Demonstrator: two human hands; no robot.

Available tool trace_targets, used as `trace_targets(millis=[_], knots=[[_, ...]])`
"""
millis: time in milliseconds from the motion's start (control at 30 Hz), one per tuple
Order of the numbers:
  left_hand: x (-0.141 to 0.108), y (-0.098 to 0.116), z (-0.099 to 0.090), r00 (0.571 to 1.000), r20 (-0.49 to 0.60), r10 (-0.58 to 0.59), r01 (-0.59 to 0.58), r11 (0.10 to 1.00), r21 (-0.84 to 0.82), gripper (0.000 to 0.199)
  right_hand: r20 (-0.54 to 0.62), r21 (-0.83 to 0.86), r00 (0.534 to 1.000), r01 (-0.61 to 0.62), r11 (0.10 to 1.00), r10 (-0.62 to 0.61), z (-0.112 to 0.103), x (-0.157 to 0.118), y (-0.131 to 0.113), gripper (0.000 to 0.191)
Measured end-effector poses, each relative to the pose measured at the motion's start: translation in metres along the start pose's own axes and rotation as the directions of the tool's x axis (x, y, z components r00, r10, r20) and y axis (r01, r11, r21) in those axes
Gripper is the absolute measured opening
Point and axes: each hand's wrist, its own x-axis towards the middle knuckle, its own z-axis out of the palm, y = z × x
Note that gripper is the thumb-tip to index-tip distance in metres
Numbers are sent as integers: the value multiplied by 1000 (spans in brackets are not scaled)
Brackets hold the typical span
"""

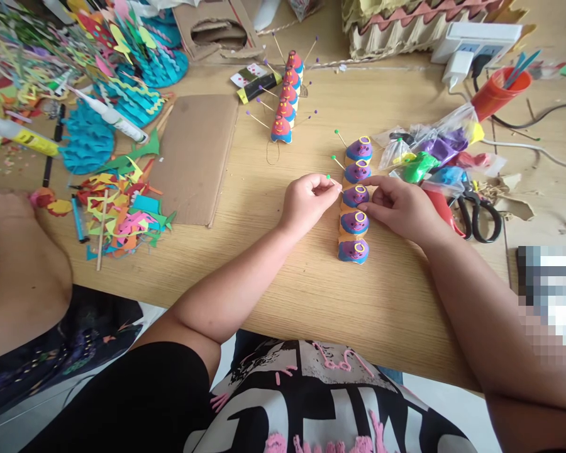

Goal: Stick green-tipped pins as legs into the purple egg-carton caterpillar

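A row of several purple-and-blue painted egg-carton cups [355, 224] with yellow rings and small faces stands on the wooden table. Two green-tipped sticks [339, 163] jut out from the left of the upper cups. My left hand [311, 198] pinches another green-tipped stick [331, 180], its far end at the left side of the middle cup. On that cup's right side, my right hand [396, 204] steadies it between thumb and forefinger. Farther back is a red-and-blue row of cups [285, 107] with purple-tipped sticks on both sides.
Cardboard [195, 157] and paper scraps [127, 211] lie left; another person's arm [23, 264] rests at the far left. On the right are bagged clay [436, 148], black-handled scissors [478, 217], an orange cup [497, 94] and a power strip [481, 39].
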Motion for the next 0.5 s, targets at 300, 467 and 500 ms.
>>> trace_targets(millis=[300,467,500], knots=[[2,-7,0,1000,-11,-12,12,1000,-27,10,7,26,1000,-14,1000,14,0,0,1,47],[3,-8,0,1000,-15,-4,3,999,-53,11,6,31,1000,-13,999,13,1,0,2,48],[3,-8,0,1000,-18,-2,1,999,-54,11,6,33,1000,-11,999,11,1,0,2,47]])
